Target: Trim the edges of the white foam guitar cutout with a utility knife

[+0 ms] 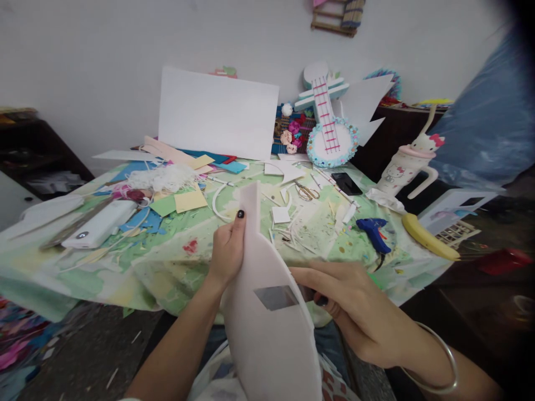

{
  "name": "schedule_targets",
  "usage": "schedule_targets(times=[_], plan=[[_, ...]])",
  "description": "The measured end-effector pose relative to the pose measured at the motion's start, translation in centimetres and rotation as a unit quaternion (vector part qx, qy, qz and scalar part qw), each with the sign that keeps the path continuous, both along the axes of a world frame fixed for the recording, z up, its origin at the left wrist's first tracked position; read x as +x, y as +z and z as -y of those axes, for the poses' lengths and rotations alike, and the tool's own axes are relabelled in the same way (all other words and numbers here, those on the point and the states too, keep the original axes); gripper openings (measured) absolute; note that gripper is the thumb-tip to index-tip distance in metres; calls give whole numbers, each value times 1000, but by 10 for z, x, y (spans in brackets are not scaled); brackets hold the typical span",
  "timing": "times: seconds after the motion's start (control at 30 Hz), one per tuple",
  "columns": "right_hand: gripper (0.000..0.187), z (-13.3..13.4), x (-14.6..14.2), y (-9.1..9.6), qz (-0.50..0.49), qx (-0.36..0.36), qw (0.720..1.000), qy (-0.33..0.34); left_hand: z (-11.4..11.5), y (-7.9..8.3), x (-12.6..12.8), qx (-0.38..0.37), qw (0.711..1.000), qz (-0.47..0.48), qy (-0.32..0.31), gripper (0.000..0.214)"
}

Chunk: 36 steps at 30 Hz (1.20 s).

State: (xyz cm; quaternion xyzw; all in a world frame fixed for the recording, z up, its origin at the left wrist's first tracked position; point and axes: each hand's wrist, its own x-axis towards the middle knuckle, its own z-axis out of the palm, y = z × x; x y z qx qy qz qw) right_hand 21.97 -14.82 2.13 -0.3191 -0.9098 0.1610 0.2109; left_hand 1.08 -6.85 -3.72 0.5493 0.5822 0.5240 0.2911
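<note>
A large white foam-board piece (267,345) with a narrow neck and a curved side stands tilted in front of me, over my lap. My left hand (228,250) is closed around its neck, thumb up along the face. On the curved edge at the right, a thin white strip appears to run along the rim. My right hand (355,306) is at that edge, its index fingertip touching it and its thumb bent below; part of the grip is hidden. A grey, four-sided patch (276,298) shows on the board's face.
On the green-patterned tablecloth (167,284) lie a blue glue gun (374,234), a banana (428,236), scissors (307,191), a phone (346,183), a white power bank (100,224) and paper scraps. A tumbler (403,170) and a decorated instrument model (332,139) stand behind.
</note>
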Motion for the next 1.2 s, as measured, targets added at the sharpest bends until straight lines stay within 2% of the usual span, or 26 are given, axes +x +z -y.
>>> schedule_targets(times=[0.37, 0.57, 0.83, 1.07, 1.2], plan=[[33, 4, -8, 2, -30, 41, 998, -21, 0, 2, 8, 35, 997, -72, 6, 50], [31, 3, -8, 8, -18, 26, 999, -7, 1, 5, 6, 10, 1000, -14, -24, 52], [40, -8, -3, 2, -17, -26, 999, 7, 0, 2, 7, -2, 999, 33, -17, 51], [47, -11, 0, -1, -16, 1, 1000, -2, -2, -3, 6, 6, 999, 49, -20, 48], [49, -11, -1, -3, -19, 1, 1000, -2, -1, -1, 7, 17, 1000, 22, -13, 49]])
